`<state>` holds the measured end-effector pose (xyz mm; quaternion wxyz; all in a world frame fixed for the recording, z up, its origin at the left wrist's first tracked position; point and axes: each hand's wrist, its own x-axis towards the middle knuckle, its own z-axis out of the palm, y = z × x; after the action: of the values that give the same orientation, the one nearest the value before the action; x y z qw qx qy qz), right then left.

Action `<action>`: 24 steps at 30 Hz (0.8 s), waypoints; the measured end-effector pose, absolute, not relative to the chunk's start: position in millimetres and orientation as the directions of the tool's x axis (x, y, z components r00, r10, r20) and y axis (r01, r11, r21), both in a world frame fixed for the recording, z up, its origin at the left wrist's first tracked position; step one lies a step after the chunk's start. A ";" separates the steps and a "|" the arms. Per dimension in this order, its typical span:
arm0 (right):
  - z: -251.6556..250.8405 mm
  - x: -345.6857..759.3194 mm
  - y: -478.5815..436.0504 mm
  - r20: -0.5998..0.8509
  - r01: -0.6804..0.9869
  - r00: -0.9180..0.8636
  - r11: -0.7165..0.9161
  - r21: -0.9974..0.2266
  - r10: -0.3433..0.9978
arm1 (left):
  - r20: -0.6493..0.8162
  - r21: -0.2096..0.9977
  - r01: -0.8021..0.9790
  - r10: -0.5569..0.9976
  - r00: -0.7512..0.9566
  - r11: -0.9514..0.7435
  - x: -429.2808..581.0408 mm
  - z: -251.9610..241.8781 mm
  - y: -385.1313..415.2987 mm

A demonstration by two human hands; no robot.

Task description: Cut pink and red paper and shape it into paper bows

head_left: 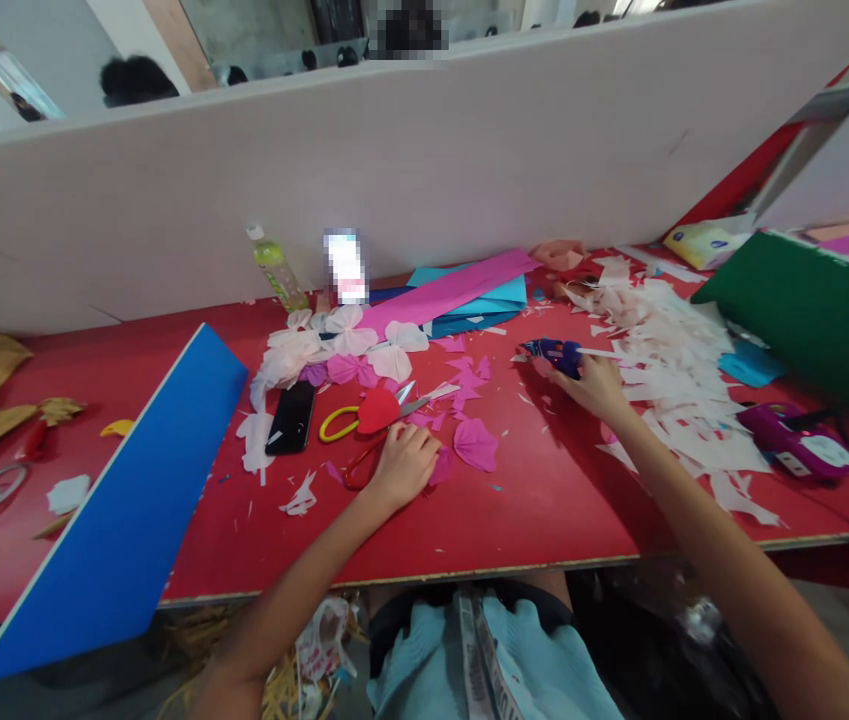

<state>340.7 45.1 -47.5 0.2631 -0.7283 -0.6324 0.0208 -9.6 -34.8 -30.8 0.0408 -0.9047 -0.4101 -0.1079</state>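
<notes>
My right hand grips a dark blue glue gun just above the red table. Its nozzle points left and a white glue stick sticks out behind. My left hand rests on the table with fingers bent down beside a pink paper petal; what lies under the fingertips is hidden. Just beyond that hand are yellow-handled scissors and a red paper piece. A loose pink petal lies to its right. White paper flowers are heaped farther back.
A black phone lies left of the scissors. Blue board and green board stand at either side. Cut white paper covers the right, near a purple corded device. A bottle stands by the white partition.
</notes>
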 end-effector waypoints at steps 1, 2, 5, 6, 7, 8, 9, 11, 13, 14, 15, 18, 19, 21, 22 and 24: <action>-47.9 340.9 38.8 0.316 0.922 0.236 -0.109 -0.372 0.919 | 0.243 0.011 0.752 0.731 0.637 -0.659 -9.9 -31.3 -34.7; -48.2 340.7 31.2 0.337 0.928 0.265 -0.143 -0.345 0.903 | 0.258 0.008 0.755 0.731 0.632 -0.655 -10.4 -31.5 -34.5; -46.9 336.3 2.7 0.445 0.939 0.263 -0.122 -0.320 0.856 | 0.284 -0.006 0.771 0.739 0.611 -0.636 -12.0 -29.9 -34.1; -45.1 333.0 -7.3 0.495 0.936 0.280 -0.118 -0.333 0.822 | 0.281 -0.012 0.776 0.742 0.608 -0.631 -12.5 -29.1 -33.9; -42.6 328.6 -16.8 0.542 0.929 0.301 -0.113 -0.353 0.784 | 0.273 -0.016 0.777 0.745 0.608 -0.629 -12.8 -28.4 -33.7; -39.6 322.9 -25.3 0.584 0.923 0.316 -0.099 -0.373 0.748 | 0.265 -0.017 0.777 0.747 0.610 -0.629 -12.9 -27.9 -33.3; -36.3 315.8 -32.4 0.618 0.915 0.330 -0.081 -0.395 0.714 | 0.258 -0.014 0.776 0.747 0.613 -0.631 -12.8 -27.6 -32.9; -30.5 298.2 -41.8 0.630 0.903 0.244 0.064 -0.425 0.737 | 0.255 -0.006 0.770 0.743 0.618 -0.638 -12.1 -27.5 -31.9; -27.5 277.7 -44.1 0.586 0.839 0.034 0.295 -0.457 0.810 | 0.262 0.000 0.762 0.735 0.625 -0.647 -10.9 -27.9 -30.7; -27.5 267.4 -43.0 0.540 0.789 -0.100 0.397 -0.469 0.836 | 0.267 0.000 0.759 0.731 0.627 -0.651 -10.2 -28.0 -30.1; -28.6 257.9 -40.7 0.488 0.740 -0.230 0.477 -0.475 0.842 | 0.273 -0.001 0.756 0.727 0.630 -0.655 -9.7 -28.0 -29.5; -36.0 237.8 -31.1 0.373 0.661 -0.455 0.588 -0.467 0.808 | 0.289 -0.027 0.735 0.699 0.655 -0.677 -9.3 -25.4 -27.4; -39.2 234.5 -28.2 0.358 0.653 -0.479 0.598 -0.465 0.802 | 0.292 -0.047 0.721 0.680 0.672 -0.692 -9.5 -23.4 -26.6; -45.1 231.9 -24.5 0.360 0.646 -0.485 0.604 -0.466 0.797 | 0.297 -0.094 0.683 0.634 0.714 -0.724 -9.7 -18.3 -24.7; -47.4 232.0 -23.7 0.369 0.645 -0.480 0.605 -0.466 0.796 | 0.296 -0.115 0.664 0.613 0.733 -0.739 -9.5 -15.4 -23.5; -50.7 233.0 -24.1 0.380 0.644 -0.475 0.608 -0.464 0.794 | 0.285 -0.138 0.636 0.585 0.759 -0.759 -8.2 -10.0 -20.9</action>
<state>233.0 -24.1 -50.7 0.2884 -0.4235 -0.8489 0.1297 -8.2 -20.9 -10.0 0.1141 -0.9309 -0.3280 -0.1130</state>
